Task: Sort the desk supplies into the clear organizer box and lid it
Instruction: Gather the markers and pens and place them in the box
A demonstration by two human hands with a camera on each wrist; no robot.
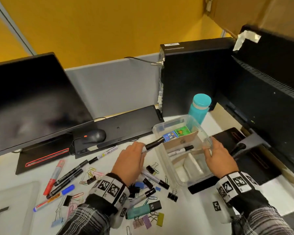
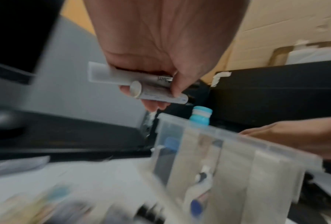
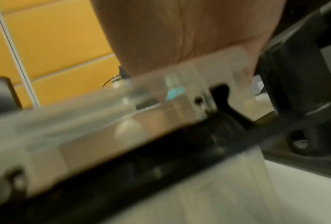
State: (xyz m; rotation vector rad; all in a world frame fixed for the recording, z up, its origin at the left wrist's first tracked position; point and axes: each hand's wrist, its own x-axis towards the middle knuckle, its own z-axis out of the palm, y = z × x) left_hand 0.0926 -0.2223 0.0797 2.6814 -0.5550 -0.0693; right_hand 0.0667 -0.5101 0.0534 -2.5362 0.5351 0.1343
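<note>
Left hand point(image 1: 130, 160) curled round two markers point(image 2: 141, 84), black caps just past box point(image 1: 161, 150) left rim. Right hand point(image 1: 218, 159) gripping right rim, fingers over the wall.

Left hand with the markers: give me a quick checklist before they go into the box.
1. Left hand grips markers: ok, two barrels show in the wrist view.
2. Right hand holds the box at its rim: ok.
3. Marker compartment has room: ok, one marker lies there.
4. Marker tips over the box: not ok, the black cap only reaches the rim.
5. Caps seated: cannot tell.
6. Lid out of the way: ok, far left on the desk.
</note>
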